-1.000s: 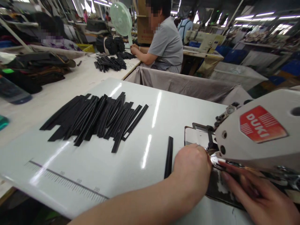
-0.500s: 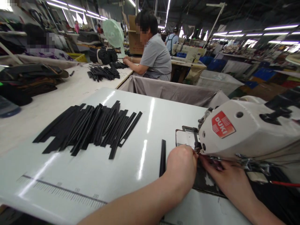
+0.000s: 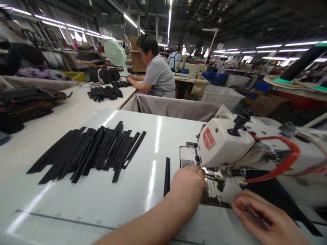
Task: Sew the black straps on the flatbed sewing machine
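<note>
My left hand (image 3: 188,185) is closed right at the needle area of a white sewing machine (image 3: 230,143) with a red label. Its fingertips point away from me, so what they pinch is hidden. Lower right, beside the worn metal bed plate (image 3: 217,190), my right hand (image 3: 268,216) is curled, thumb and forefinger together. A small purplish object shows inside its palm, too covered to name. One narrow black strip (image 3: 167,175) lies just left of my left hand. Farther left, a pile of similar black fabric strips (image 3: 89,151) is spread on the white tabletop (image 3: 133,204).
Dark fabric (image 3: 276,194) lies under the machine arm at right. A red tube (image 3: 288,163) loops from the machine. Beyond the table edge hangs a grey cloth bin (image 3: 168,107). A co-worker in a grey shirt (image 3: 162,75) sits behind it, near a green fan (image 3: 114,53).
My right hand has drawn back from the needle area toward the lower right. My left hand stays at the needle. The view has tilted up and swung right, showing more of the machine.
</note>
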`<state>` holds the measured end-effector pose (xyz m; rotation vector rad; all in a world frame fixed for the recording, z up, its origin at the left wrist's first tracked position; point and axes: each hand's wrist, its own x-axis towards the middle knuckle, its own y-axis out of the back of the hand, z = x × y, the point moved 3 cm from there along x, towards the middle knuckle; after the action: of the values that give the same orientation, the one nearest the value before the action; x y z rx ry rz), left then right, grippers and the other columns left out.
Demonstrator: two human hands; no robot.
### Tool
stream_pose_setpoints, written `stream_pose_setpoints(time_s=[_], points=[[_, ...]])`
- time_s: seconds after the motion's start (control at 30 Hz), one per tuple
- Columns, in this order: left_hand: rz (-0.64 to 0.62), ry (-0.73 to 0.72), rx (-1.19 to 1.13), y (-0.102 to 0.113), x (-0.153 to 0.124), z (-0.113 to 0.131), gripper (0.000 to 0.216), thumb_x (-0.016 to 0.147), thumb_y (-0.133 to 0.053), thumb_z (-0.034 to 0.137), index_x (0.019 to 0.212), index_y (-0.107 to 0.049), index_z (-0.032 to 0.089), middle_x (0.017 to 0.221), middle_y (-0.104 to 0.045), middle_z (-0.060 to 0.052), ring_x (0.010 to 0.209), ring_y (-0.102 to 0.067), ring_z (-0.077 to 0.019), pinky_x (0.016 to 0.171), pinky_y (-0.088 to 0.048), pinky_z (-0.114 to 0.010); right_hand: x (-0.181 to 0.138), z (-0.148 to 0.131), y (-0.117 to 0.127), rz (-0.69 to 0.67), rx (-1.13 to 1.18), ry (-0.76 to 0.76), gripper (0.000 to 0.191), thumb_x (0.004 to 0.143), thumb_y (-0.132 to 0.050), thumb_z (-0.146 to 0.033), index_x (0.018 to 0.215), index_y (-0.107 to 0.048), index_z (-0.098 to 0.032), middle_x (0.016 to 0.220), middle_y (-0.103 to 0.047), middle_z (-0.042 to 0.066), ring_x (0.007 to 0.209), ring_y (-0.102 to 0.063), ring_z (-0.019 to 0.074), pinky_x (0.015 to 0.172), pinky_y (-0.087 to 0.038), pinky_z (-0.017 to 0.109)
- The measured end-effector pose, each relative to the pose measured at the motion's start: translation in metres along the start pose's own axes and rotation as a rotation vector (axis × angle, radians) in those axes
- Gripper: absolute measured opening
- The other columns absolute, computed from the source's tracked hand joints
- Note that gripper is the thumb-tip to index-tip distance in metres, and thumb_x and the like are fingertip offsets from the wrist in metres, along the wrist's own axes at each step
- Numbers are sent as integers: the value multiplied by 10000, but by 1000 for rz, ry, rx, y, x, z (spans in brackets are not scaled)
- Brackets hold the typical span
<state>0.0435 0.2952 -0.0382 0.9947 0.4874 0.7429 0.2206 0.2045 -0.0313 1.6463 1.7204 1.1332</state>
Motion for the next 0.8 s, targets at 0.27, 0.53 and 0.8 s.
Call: stream_pose_setpoints(time_s=[0.27,0.53,0.8], points=[[60,161,-189,7,2,-15,122,886,-603,165,955,-702,162,963,-717,-75,913,-657,-221,793,-475,-279,13,13,-21,-1,87,-127,210,873,-578,-398,907,-720,-248,882,-714,49,768,-684,189,663,-566,253],[129,326,-296,24,2,-45,59,826,-695,219,828,-686,161,827,-708,-56,780,-649,-215,681,-450,-281,40,5,-33,-8,105,-130,220,862,-553,-383,911,-735,-270,939,-754,35,847,-721,227,702,-582,297],[107,159,-200,27,9,-50,319,871,-650,237,1190,-661,218,830,-716,-32,808,-659,-212,750,-471,-288,33,9,-50,-22,169,-113,182,894,-568,-357,956,-718,-275,986,-731,39,867,-705,215,704,-583,282]])
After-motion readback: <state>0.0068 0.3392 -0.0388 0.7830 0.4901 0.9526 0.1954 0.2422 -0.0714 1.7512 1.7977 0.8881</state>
